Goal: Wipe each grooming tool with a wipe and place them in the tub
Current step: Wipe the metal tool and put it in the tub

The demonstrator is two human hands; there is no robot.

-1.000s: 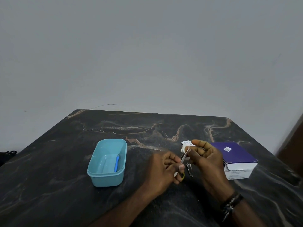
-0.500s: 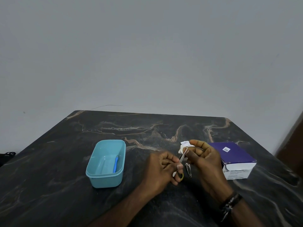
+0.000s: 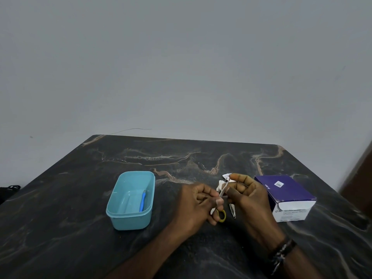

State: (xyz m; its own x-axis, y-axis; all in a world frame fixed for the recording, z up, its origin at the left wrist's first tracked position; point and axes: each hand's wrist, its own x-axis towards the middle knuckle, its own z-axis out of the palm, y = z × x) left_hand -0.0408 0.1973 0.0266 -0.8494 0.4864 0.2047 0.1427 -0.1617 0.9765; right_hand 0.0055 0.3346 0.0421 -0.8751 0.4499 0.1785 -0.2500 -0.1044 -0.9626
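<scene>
My left hand (image 3: pixel 198 204) grips small scissors (image 3: pixel 222 215) with yellow handle loops, the thin metal blades pointing up and away. My right hand (image 3: pixel 246 195) pinches a white wipe (image 3: pixel 222 185) against the blades near their tip. A metal nail clipper (image 3: pixel 233 211) lies on the dark table just below and between my hands. The light-blue tub (image 3: pixel 130 218) stands to the left with a blue-handled tool (image 3: pixel 143 201) lying inside it.
A purple and white box (image 3: pixel 289 195) sits to the right of my right hand. The dark marble table (image 3: pixel 80 228) ends at a grey wall behind. A dark object lies off the table's left edge.
My hands stay together at the same spot; the right fingers have shifted slightly along the scissor blades with the wipe.
</scene>
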